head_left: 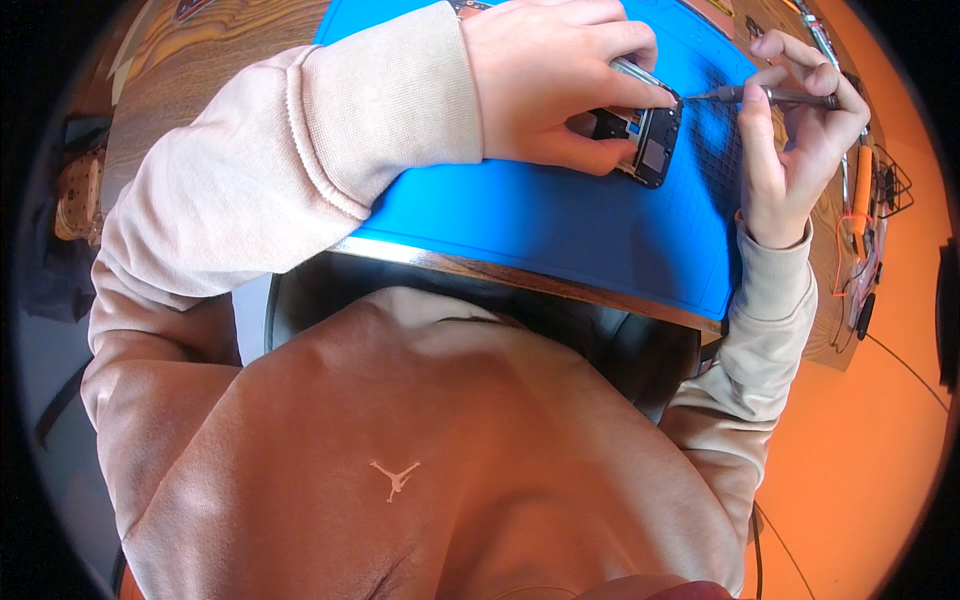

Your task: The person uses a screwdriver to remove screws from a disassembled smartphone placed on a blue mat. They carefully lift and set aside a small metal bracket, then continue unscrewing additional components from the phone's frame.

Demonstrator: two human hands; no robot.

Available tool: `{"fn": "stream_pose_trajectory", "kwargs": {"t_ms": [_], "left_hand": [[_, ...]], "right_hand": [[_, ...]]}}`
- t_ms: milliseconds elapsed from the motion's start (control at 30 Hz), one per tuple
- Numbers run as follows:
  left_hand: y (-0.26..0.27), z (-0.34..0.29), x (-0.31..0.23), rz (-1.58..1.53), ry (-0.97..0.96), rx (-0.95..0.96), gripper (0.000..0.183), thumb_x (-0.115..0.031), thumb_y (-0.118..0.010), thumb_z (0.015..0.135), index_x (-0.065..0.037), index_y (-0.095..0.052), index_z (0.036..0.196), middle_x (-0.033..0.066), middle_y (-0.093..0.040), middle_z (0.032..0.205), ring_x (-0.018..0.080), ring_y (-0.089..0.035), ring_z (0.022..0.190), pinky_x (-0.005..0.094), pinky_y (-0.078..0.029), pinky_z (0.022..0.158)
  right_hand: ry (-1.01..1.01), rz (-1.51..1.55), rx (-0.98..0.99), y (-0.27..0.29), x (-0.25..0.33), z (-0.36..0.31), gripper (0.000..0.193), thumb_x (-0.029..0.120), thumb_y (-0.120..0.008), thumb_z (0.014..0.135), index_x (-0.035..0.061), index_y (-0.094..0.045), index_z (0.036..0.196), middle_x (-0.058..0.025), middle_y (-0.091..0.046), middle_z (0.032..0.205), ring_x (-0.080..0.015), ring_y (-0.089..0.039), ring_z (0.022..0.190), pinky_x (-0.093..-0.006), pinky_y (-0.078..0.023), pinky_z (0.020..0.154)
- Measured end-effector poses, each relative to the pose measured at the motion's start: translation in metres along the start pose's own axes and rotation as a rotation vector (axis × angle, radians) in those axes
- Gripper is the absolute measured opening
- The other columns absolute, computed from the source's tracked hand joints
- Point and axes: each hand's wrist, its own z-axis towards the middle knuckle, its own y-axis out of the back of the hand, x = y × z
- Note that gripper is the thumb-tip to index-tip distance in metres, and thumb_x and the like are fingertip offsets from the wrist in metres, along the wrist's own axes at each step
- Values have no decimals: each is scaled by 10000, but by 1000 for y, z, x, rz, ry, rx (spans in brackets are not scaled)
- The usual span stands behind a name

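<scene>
An opened smartphone [657, 145] with its inner parts exposed lies on a blue work mat [530, 220]. My left hand [555, 90] grips it from the left, the thumb along the near side and the index finger reaching over the top of the frame. Part of the phone is hidden under that hand. Between the thumb and fingers of my right hand [790, 150] is a thin dark precision screwdriver [730, 95], held nearly level. Its tip points left and meets the phone's right edge near my left fingertip. Whether a screw sits there is too small to tell.
The mat covers much of a wooden table [200, 60], whose front edge runs close to my body. Along the table's right side lie an orange-handled tool [861, 190], thin cables and other small tools. A small orange-brown part [470, 8] shows beyond my left wrist.
</scene>
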Motion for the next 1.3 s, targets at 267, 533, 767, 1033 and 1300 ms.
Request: {"fn": "stream_pose_trajectory", "kwargs": {"t_ms": [267, 533, 767, 1033, 1300], "left_hand": [[2, -1, -1, 35, -16, 2, 464, -259, -745, 837, -3, -681, 1219, 189, -600, 1102, 353, -579, 1016, 421, -489, 883], [1, -2, 0, 19, -15, -15, 466, -269, -744, 840, -2, -680, 1217, 185, -598, 1107, 351, -581, 1031, 418, -488, 902], [1, -2, -1, 56, -11, 8, 472, -276, -741, 842, -5, -679, 1223, 186, -597, 1112, 353, -579, 1038, 420, -489, 905], [-2, 2, 8, -176, 75, -68, 339, -227, -760, 837, -21, -683, 1094, 180, -653, 1004, 374, -626, 951, 430, -511, 845], [-4, -2, 22, -266, 21, -128, 104, -158, -711, 911, -56, -689, 916, 139, -665, 904, 365, -631, 875, 423, -518, 793]], "right_hand": [[16, 177, -64, 0, -7, -4, 435, -121, -586, 962, 88, -310, 1225, -279, -541, 1300, -156, -617, 960, -315, -515, 891], [-9, 182, -48, -1, -9, -3, 442, -122, -586, 962, 85, -308, 1236, -282, -532, 1306, -159, -622, 965, -317, -517, 898], [5, 189, -67, 0, -10, -4, 445, -126, -576, 963, 88, -304, 1243, -285, -534, 1306, -167, -631, 968, -319, -522, 897], [-1, 239, -96, 1, 2, 2, 360, -76, -580, 986, 67, -349, 1222, -304, -567, 1245, -171, -646, 865, -280, -524, 736], [-121, 371, -155, -18, 13, -1, 334, -64, -585, 988, 57, -348, 1190, -265, -596, 1222, -210, -639, 848, -323, -546, 723]]}}
